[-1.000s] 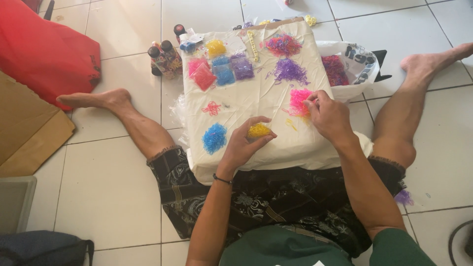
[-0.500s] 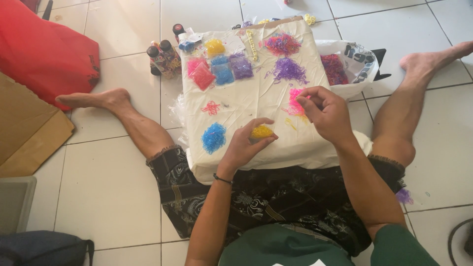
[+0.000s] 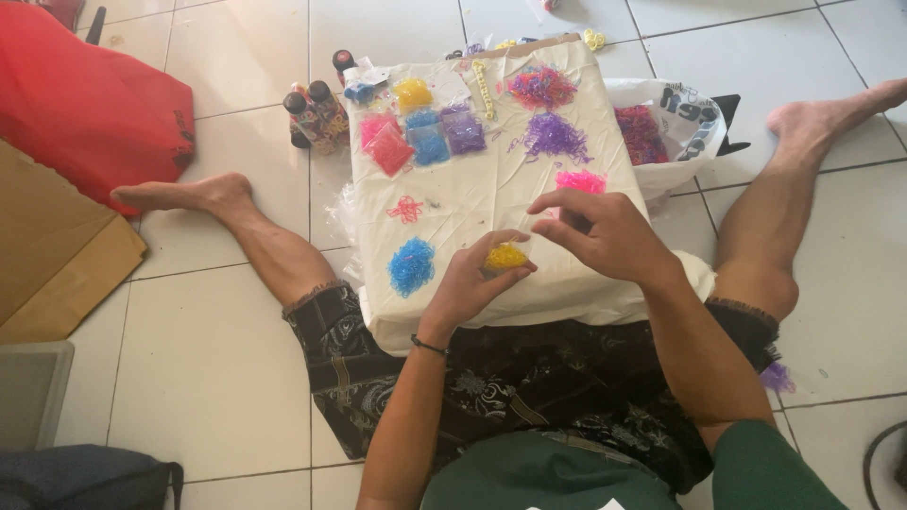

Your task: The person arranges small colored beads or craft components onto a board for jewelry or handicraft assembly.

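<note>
At far left lie a red bag [image 3: 90, 104] and brown cardboard [image 3: 57, 255]. Left of centre, small bottles [image 3: 315, 113] stand beside a white cloth [image 3: 472, 198] with bagged bands [image 3: 416, 137] and a loose blue pile [image 3: 412, 265]. At centre the left hand [image 3: 468, 288] pinches a yellow clump [image 3: 505, 256]. The right hand [image 3: 605, 231] hovers just beside it, fingers curled narrow and holding nothing I can see. Purple [image 3: 555, 137] and pink [image 3: 580, 180] piles lie above. At upper right, a plastic bag [image 3: 685, 123] holds dark pink bands [image 3: 641, 132].
</note>
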